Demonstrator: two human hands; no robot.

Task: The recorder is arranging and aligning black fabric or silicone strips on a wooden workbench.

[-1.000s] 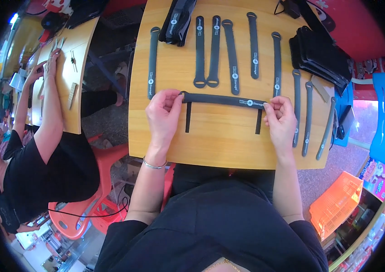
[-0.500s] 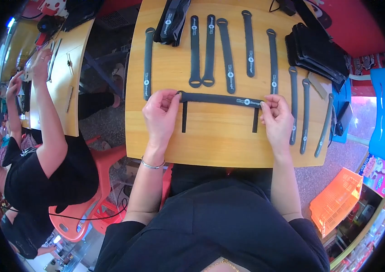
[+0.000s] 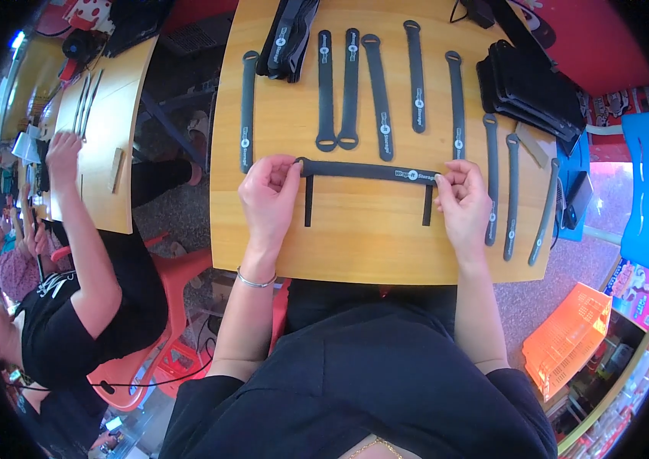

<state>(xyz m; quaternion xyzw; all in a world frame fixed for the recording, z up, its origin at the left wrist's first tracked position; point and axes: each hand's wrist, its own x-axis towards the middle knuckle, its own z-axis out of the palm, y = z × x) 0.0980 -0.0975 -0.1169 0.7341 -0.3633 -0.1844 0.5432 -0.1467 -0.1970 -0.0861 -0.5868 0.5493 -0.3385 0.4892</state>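
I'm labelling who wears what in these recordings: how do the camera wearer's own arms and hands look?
The left hand and right hand are both without gloves. A slim, silver-coloured bangle circles the left wrist; nothing shows on the right one. The left sleeve and right sleeve are black and short, leaving the forearms uncovered.

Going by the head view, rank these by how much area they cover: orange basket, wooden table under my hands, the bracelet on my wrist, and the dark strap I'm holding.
Largest to smallest:
1. Wooden table
2. Orange basket
3. Dark strap, long but narrow
4. Bracelet
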